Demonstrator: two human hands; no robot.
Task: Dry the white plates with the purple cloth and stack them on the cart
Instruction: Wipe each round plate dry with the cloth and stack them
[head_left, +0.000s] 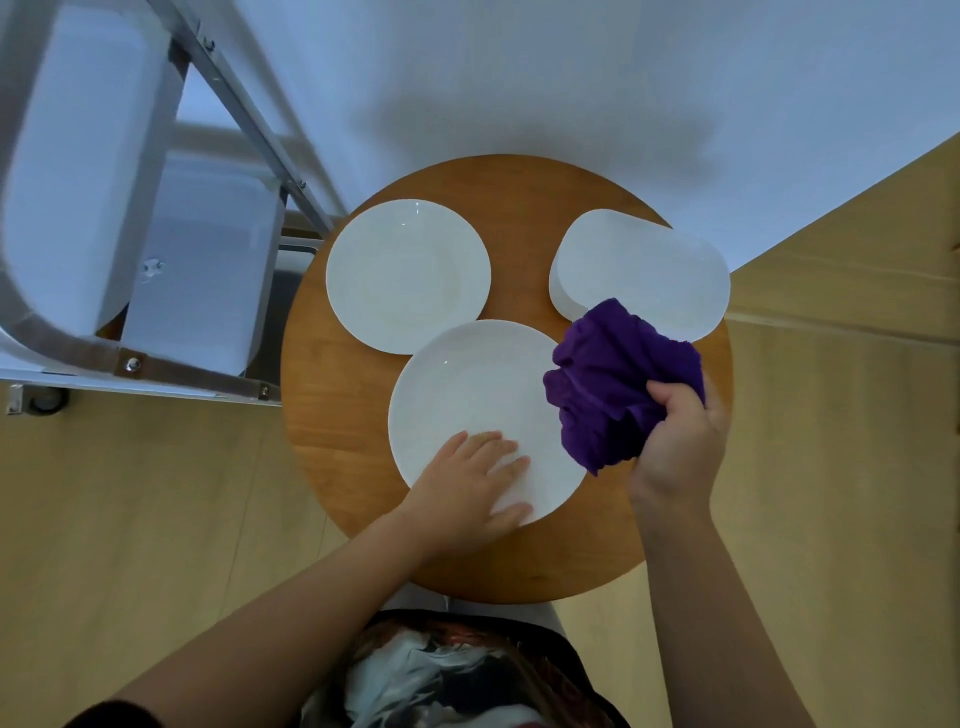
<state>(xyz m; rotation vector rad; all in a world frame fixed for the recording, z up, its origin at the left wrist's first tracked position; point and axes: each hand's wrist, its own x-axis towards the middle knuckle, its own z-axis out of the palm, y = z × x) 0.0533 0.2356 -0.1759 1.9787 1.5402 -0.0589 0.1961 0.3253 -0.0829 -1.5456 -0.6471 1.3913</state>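
A round wooden table (332, 395) carries white plates. The nearest plate (478, 384) lies at the table's front; my left hand (472, 483) rests flat on its near rim, fingers spread. My right hand (680, 441) grips the crumpled purple cloth (613, 384) just right of that plate, above the table's right side. A second plate (408, 275) sits at the back left, touching the nearest one. At the back right stands a stack of plates (644, 270), its near edge partly hidden by the cloth.
The cart (135, 364), with a metal frame and white shelves (78, 182), stands to the left of the table. A white wall (519, 62) lies behind the table. Light wooden floor surrounds the table.
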